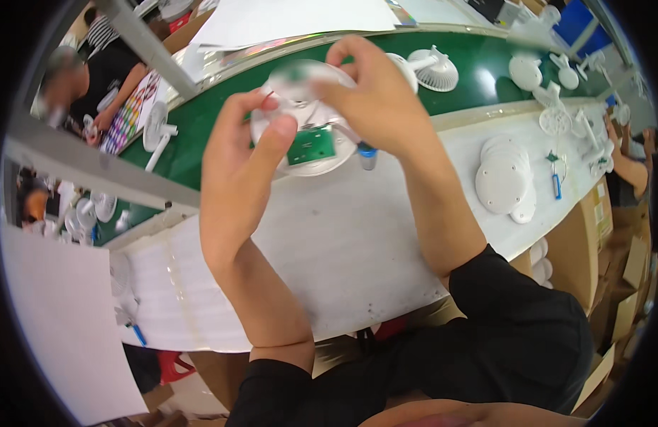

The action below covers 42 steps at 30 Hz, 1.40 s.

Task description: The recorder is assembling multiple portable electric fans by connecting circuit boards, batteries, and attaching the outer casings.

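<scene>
White bench (357,242): both hands' fingers clamped on one round base (308,135); one disc stack (503,181) right.

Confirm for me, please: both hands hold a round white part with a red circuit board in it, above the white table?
Not quite. The head view shows the circuit board is green, not red. Both the left hand and right hand do hold the round white part above the white table.

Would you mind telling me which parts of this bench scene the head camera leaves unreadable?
- White round housing, head view: its upper part is blurred and covered by the left hand and right hand.
- Green circuit board: components too small to tell.
- Blue-capped cylinder: top hidden behind the right hand.
- Stack of white discs: count unclear.
</scene>
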Motion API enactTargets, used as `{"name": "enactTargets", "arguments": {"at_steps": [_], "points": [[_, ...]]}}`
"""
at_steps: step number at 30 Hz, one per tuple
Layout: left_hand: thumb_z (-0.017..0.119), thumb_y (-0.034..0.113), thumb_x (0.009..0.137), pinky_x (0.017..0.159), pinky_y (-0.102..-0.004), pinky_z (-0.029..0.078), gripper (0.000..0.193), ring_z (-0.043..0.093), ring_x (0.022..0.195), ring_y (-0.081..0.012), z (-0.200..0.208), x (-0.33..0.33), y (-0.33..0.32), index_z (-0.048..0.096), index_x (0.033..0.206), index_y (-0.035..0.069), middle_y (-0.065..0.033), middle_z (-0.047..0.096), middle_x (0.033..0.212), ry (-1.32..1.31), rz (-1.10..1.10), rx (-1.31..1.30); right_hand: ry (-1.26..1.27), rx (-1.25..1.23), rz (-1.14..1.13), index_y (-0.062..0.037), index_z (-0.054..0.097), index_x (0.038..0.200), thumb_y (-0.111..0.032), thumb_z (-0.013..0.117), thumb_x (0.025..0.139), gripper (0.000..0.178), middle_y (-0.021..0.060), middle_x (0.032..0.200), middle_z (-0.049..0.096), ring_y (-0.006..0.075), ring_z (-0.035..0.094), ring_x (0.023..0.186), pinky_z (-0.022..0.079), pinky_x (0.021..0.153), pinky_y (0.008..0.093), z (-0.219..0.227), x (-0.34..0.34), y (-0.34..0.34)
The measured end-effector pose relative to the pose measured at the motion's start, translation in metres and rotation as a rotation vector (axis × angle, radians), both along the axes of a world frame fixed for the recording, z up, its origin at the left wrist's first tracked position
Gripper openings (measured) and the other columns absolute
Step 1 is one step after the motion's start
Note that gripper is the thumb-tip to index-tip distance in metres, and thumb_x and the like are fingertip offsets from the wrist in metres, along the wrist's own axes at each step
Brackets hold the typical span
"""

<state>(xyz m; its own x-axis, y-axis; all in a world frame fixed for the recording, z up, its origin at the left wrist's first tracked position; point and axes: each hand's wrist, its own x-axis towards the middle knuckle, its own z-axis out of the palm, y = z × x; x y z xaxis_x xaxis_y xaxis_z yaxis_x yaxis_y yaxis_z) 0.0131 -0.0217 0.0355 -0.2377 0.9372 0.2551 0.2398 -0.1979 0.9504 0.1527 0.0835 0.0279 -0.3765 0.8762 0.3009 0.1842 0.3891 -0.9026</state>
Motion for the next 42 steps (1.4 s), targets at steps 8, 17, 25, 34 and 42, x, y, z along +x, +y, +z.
{"name": "enactTargets", "arguments": {"at_steps": [8,17,25,34,42], "points": [[0.058,0.006,0.089,0.077,-0.0198,0.039,0.011,0.049,0.086,-0.0101,-0.008,0.008,0.018,0.057,0.1,0.004,-0.0037,0.058,0.093,-0.096,0.26,0.072,-0.002,0.093,0.083,-0.0077,0.053,0.101,-0.015,0.067,0.084,0.023,0.0076,0.081,0.063,0.0159,0.053,0.063,0.045,0.058,0.028,-0.004,0.005,0.006],[0.053,-0.006,0.085,0.075,-0.017,0.037,0.016,0.047,0.084,-0.01,-0.012,-0.006,0.008,0.055,0.098,0.002,-0.0049,0.056,0.095,-0.21,0.059,0.013,0.019,0.544,0.392,-0.0035,0.065,0.11,-0.014,0.066,0.083,0.029,0.0133,0.091,0.064,0.025,0.055,0.073,0.048,0.068,0.035,-0.015,-0.008,0.038],[0.049,-0.012,0.083,0.074,-0.0181,0.04,0.031,0.049,0.085,-0.0111,-0.019,-0.006,0.012,0.05,0.11,0.001,-0.0089,0.056,0.105,-0.263,-0.031,0.081,0.059,0.488,0.531,-0.0002,0.073,0.092,-0.004,0.063,0.083,0.014,0.0137,0.093,0.061,0.0249,0.056,0.08,0.046,0.07,0.033,-0.006,-0.011,0.028],[0.046,-0.017,0.083,0.07,-0.0181,0.044,0.042,0.054,0.087,-0.0134,-0.024,-0.013,0.017,0.045,0.12,0.002,-0.0159,0.058,0.113,-0.397,-0.185,0.082,-0.341,0.424,0.437,0.0008,0.073,0.083,-0.003,0.061,0.081,0.014,0.0134,0.09,0.063,0.0274,0.057,0.082,0.047,0.073,0.0344,0.005,-0.013,0.016],[0.051,-0.013,0.085,0.07,-0.0182,0.045,0.044,0.057,0.09,-0.0135,-0.025,-0.025,0.017,0.044,0.125,0.004,-0.0189,0.059,0.117,-0.321,-0.124,-0.007,-0.078,0.352,0.328,-0.0006,0.074,0.085,-0.008,0.062,0.081,0.015,0.0152,0.092,0.065,0.0286,0.058,0.088,0.047,0.08,0.0374,-0.008,-0.021,0.017]]}}
